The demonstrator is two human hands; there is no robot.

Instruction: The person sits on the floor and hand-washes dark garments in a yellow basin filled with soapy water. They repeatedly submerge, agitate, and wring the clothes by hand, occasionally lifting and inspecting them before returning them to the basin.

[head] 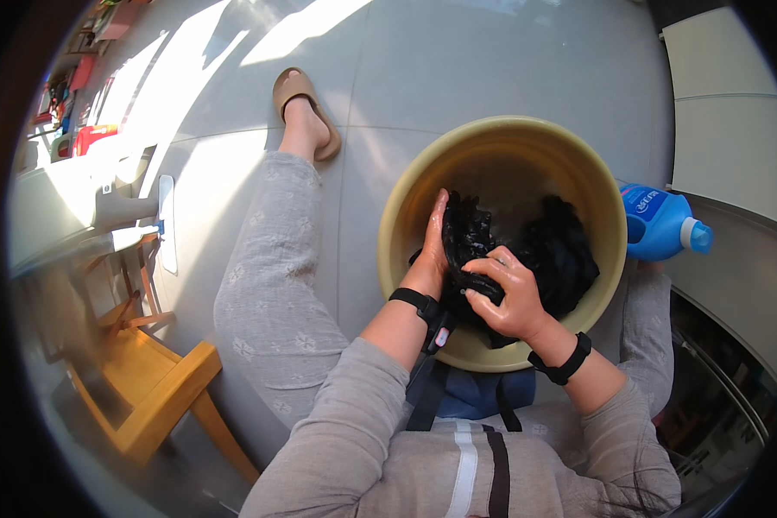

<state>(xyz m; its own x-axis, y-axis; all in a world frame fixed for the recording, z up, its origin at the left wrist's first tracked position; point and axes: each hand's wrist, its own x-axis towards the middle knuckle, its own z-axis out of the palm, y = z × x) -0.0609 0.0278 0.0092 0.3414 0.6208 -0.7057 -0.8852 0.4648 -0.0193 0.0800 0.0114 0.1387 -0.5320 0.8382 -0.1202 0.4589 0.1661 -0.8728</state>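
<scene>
A round yellow plastic basin (405,194) stands between my legs, holding wet black cloth (560,252). My left hand (434,243) lies flat along the left side of a bunched part of this cloth, its fingers straight and pointing away from me. Thumb and fingers of my right hand (508,291) pinch a fold of the same cloth from the right. Both hands look wet and are inside the basin's rim. More of the dark cloth is heaped at the basin's right side. Some of the cloth is hidden beneath my hands.
A blue detergent bottle (657,220) leans beside the basin's right wall. White cabinet fronts (728,129) rise on the right. A wooden chair (168,395) stands at the lower left, near a white table (52,207). Sunlight falls across the grey tiled floor (388,71).
</scene>
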